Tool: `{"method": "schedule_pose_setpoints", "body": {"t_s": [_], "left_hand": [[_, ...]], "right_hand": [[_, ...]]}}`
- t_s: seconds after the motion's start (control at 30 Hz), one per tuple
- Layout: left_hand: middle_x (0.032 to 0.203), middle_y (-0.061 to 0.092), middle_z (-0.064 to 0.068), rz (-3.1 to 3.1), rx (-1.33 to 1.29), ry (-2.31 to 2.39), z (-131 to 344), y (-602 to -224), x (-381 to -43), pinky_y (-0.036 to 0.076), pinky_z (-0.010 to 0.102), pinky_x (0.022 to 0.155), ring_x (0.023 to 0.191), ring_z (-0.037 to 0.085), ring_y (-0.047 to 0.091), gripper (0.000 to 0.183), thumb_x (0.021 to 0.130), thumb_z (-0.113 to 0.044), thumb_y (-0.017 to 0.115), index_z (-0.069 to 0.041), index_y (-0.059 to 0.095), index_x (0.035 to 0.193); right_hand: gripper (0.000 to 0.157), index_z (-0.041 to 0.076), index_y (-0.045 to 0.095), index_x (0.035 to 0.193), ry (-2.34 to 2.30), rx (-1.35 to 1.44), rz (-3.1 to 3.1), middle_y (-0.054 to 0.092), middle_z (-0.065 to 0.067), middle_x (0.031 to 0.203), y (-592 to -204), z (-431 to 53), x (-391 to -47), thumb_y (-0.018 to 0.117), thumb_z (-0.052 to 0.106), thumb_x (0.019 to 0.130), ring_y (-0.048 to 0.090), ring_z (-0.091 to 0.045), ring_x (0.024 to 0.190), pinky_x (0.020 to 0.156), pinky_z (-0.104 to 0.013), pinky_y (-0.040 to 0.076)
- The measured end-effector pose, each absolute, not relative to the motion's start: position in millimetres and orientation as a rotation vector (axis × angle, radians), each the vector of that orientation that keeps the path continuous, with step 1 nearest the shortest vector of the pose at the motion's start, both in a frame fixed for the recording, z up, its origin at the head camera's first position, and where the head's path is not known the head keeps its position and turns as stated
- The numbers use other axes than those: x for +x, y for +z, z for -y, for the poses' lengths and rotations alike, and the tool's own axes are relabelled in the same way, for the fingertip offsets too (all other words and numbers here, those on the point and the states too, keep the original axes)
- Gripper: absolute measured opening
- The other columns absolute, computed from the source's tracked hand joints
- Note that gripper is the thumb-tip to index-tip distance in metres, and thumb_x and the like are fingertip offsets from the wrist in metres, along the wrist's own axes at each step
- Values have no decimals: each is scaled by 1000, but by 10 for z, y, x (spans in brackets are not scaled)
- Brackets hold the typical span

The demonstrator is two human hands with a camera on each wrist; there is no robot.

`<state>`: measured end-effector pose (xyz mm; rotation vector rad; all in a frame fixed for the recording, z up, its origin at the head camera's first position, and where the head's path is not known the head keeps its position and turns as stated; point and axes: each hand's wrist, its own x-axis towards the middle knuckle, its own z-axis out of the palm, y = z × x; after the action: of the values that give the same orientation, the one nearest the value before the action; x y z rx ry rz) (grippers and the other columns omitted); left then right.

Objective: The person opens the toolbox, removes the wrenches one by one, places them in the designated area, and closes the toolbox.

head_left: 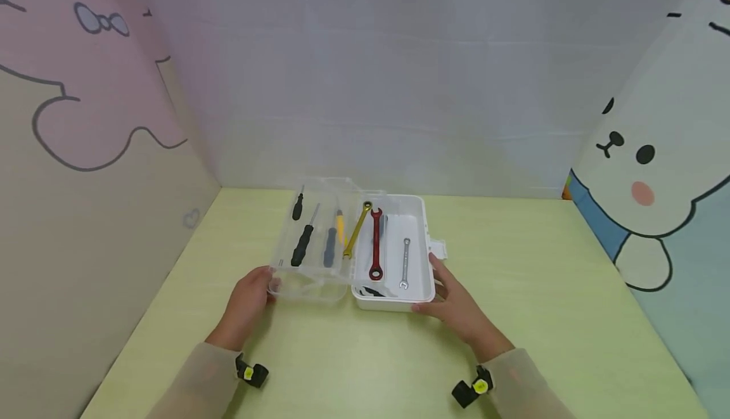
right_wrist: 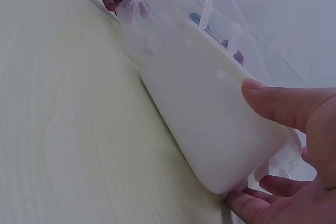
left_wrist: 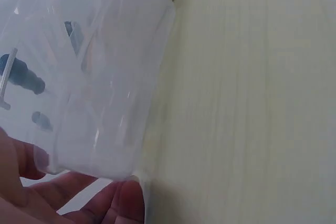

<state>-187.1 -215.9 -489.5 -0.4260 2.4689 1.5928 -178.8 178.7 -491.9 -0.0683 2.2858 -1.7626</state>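
A white plastic toolbox [head_left: 388, 305] stands open on the table, its front right corner gripped by my right hand [head_left: 459, 311]. In the right wrist view the thumb [right_wrist: 278, 100] presses the front wall while the fingers reach round the side. My left hand [head_left: 245, 302] pinches the near left corner of a clear plastic tray [head_left: 312, 271], which extends left from over the box. Black screwdrivers [head_left: 302, 246], a grey-handled tool [head_left: 329, 248], a yellow-handled tool [head_left: 340, 225], a gold wrench [head_left: 357, 230] and a red wrench [head_left: 376, 244] lie in it. A small silver wrench [head_left: 405, 264] lies in the box.
A latch flap [head_left: 438, 249] sticks out from the box's right side. Below the tray shows a clear lid part [head_left: 310, 291]. The pale yellow table [head_left: 353, 368] ends at a white back wall [head_left: 388, 89], with cartoon-printed side walls.
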Motion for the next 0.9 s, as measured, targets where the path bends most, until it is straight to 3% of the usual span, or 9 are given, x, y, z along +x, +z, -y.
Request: {"method": "schedule_pose_setpoints", "body": {"t_s": [0.1, 0.3, 0.43, 0.57, 0.8, 0.9], "left_hand": [[111, 52, 13, -2514, -381, 1471, 2169, -4909, -1912, 36, 37, 79, 98, 25, 46, 36, 99, -30, 38, -5, 54, 121], [106, 55, 12, -2520, -270, 1379, 2237, -4911, -2004, 40, 34, 71, 88, 25, 49, 33, 97, -24, 40, -5, 51, 122], [118, 52, 12, -2451, -156, 1452, 2301, -4935, -2083, 43, 34, 74, 93, 25, 50, 40, 98, -24, 41, -7, 42, 134], [125, 51, 12, -2405, -90, 1492, 2383, -4967, -2122, 43, 35, 80, 99, 25, 52, 42, 97, -23, 46, -7, 42, 136], [123, 53, 13, -2351, -134, 1573, 2413, -4977, -2100, 44, 36, 83, 100, 25, 53, 43, 96, -23, 52, -5, 44, 134], [122, 54, 13, -2346, -169, 1602, 2388, -4997, -2085, 43, 35, 85, 101, 25, 52, 44, 96, -26, 53, -5, 45, 134]], "right_hand": [[110, 40, 16, 148, -1756, -79, -2284, 31, 1, 147, -4902, -1802, -1780, 87, 24, 64, 42, -28, 127, 89, -37, 46], [110, 37, 14, 149, -1746, -98, -2281, 29, -5, 149, -4888, -1808, -1781, 86, 21, 67, 40, -30, 128, 91, -38, 44], [110, 33, 12, 150, -1738, -99, -2276, 26, -9, 150, -4806, -1806, -1755, 84, 15, 69, 39, -33, 128, 91, -39, 44], [108, 27, 12, 151, -1735, -118, -2268, 26, -13, 150, -4689, -1779, -1711, 83, 13, 70, 39, -36, 128, 90, -39, 45], [110, 32, 16, 150, -1616, -122, -2370, 30, -1, 148, -4835, -1830, -1801, 86, 30, 65, 40, -29, 127, 90, -37, 45], [103, 33, 17, 149, -1472, -87, -2455, 31, -1, 148, -4779, -1887, -1843, 82, 38, 69, 42, -28, 127, 91, -42, 44]]}}
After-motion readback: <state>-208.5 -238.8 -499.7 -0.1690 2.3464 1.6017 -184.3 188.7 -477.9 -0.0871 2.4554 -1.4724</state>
